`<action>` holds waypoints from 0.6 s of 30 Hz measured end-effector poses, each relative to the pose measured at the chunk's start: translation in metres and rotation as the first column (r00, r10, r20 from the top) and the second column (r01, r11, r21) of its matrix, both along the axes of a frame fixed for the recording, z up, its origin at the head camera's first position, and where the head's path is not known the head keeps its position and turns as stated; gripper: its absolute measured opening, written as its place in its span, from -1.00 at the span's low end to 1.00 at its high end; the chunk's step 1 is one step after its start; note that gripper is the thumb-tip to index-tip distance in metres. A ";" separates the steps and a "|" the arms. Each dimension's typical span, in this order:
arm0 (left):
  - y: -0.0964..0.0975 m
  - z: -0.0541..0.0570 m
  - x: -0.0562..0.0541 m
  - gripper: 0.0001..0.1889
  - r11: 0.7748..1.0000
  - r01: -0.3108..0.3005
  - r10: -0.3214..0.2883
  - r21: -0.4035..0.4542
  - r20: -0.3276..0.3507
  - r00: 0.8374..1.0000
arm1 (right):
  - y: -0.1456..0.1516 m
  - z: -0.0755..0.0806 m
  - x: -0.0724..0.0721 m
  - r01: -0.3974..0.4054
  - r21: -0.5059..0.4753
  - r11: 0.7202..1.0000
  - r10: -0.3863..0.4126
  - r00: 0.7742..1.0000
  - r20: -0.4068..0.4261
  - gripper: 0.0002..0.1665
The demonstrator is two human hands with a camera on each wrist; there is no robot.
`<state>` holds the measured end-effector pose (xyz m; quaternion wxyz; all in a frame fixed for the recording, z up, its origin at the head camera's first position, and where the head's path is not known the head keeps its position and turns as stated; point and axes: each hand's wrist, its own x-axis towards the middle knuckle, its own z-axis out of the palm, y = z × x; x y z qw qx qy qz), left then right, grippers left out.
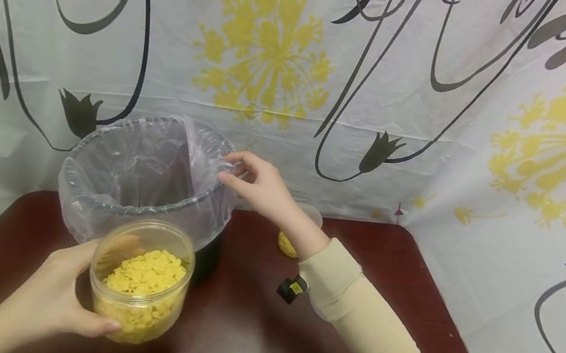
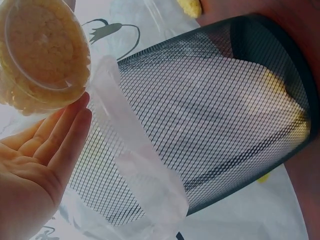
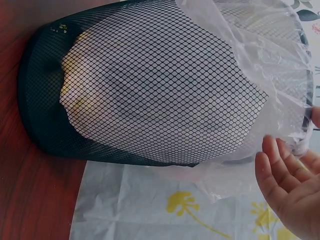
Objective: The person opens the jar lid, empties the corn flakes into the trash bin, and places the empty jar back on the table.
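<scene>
My left hand [image 1: 57, 283] grips a clear round plastic jar [image 1: 166, 315], thumb at the front and fingers behind it. Yellow flakes [image 1: 148, 272] fill much of the jar, which is held tilted in front of the bin. Beyond it stands a dark mesh wastebasket [image 3: 150, 75], lined with a translucent plastic bag [image 1: 150, 171] folded over its rim. At the rim's right side my right hand [image 1: 254, 181] pinches the bag's edge between thumb and fingers. In the right wrist view, its outer fingers [image 3: 272, 160] lie loosely bent beside the bag.
Something yellow [image 2: 282, 95] shows through the mesh at the basket's bottom. Another clear container with yellow contents [image 1: 287, 245] stands partly behind my right forearm. The dark red table [image 1: 399, 287] meets a patterned curtain [image 1: 275, 157] at the back and sides.
</scene>
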<state>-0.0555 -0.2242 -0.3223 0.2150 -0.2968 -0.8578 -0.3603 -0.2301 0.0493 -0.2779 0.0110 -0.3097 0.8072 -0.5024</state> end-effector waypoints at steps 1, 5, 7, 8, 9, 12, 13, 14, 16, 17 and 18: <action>-0.001 0.000 0.000 0.04 1.000 0.002 -0.002 0.006 0.000 1.000 | 0.000 0.000 -0.001 -0.011 -0.015 1.000 0.011 1.000 0.015 -0.59; -0.004 0.004 0.002 0.05 1.000 -0.003 0.003 0.014 0.007 1.000 | -0.001 0.000 -0.004 -0.051 -0.061 0.997 0.054 0.997 0.060 -0.63; -0.005 0.006 0.003 0.06 1.000 -0.006 0.006 0.012 0.013 1.000 | -0.002 0.001 -0.005 -0.066 -0.077 0.995 0.072 0.994 0.079 -0.65; -0.006 0.008 0.004 0.06 1.000 -0.007 0.007 0.011 0.017 1.000 | -0.002 0.001 -0.005 -0.072 -0.079 0.994 0.079 0.993 0.086 -0.67; -0.006 0.009 0.005 0.06 1.000 -0.009 0.009 0.009 0.019 1.000 | -0.003 0.001 -0.005 -0.079 -0.080 0.994 0.087 0.992 0.091 -0.68; -0.008 0.014 0.006 0.06 1.000 -0.007 0.007 0.003 0.020 1.000 | -0.003 0.002 -0.006 -0.098 -0.077 0.992 0.106 0.989 0.104 -0.71; -0.009 0.015 0.007 0.06 1.000 -0.010 0.010 0.002 0.018 1.000 | -0.003 0.002 -0.006 -0.104 -0.073 0.992 0.111 0.988 0.107 -0.73; -0.010 0.017 0.007 0.07 1.000 -0.010 0.010 0.001 0.020 1.000 | -0.002 0.003 -0.006 -0.109 -0.070 0.992 0.116 0.987 0.110 -0.74; -0.011 0.019 0.006 0.09 1.000 -0.001 0.001 0.002 0.016 1.000 | -0.002 0.004 -0.007 -0.119 -0.063 0.991 0.126 0.985 0.118 -0.76; -0.011 0.021 0.006 0.09 1.000 -0.004 0.004 0.001 0.016 1.000 | -0.002 0.004 -0.007 -0.123 -0.059 0.991 0.129 0.984 0.121 -0.76; -0.012 0.022 0.006 0.10 1.000 -0.005 0.005 0.000 0.012 1.000 | -0.002 0.005 -0.007 -0.127 -0.056 0.990 0.133 0.983 0.126 -0.77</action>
